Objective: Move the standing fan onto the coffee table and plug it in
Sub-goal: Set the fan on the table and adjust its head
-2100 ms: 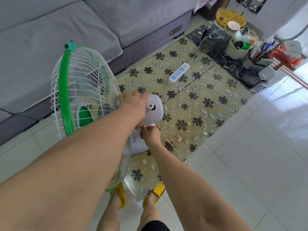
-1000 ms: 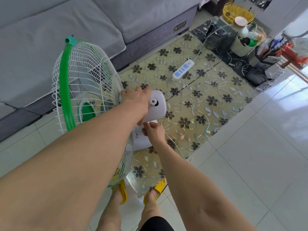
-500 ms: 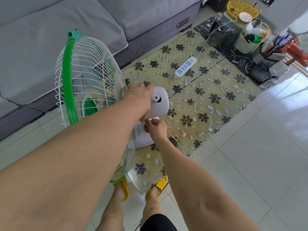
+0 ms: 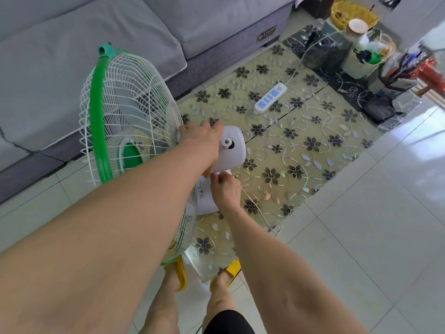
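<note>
The fan has a white wire cage, a green rim and a white motor housing. It stands at the near end of the low glass coffee table with a flower pattern. My left hand grips the neck between cage and motor housing. My right hand holds the white stem just under the housing, above the fan's base. The fan's thin white cord trails down off the table's near right edge. A white power strip lies on the table further back.
A grey sofa runs along the left. Baskets, a jar and a pen holder crowd the table's far end. White floor tiles spread to the right. My feet in yellow slippers stand at the table's near corner.
Both hands keep their hold on the fan. The view has shifted slightly; the fan and hands sit a little higher and further right in the frame.
</note>
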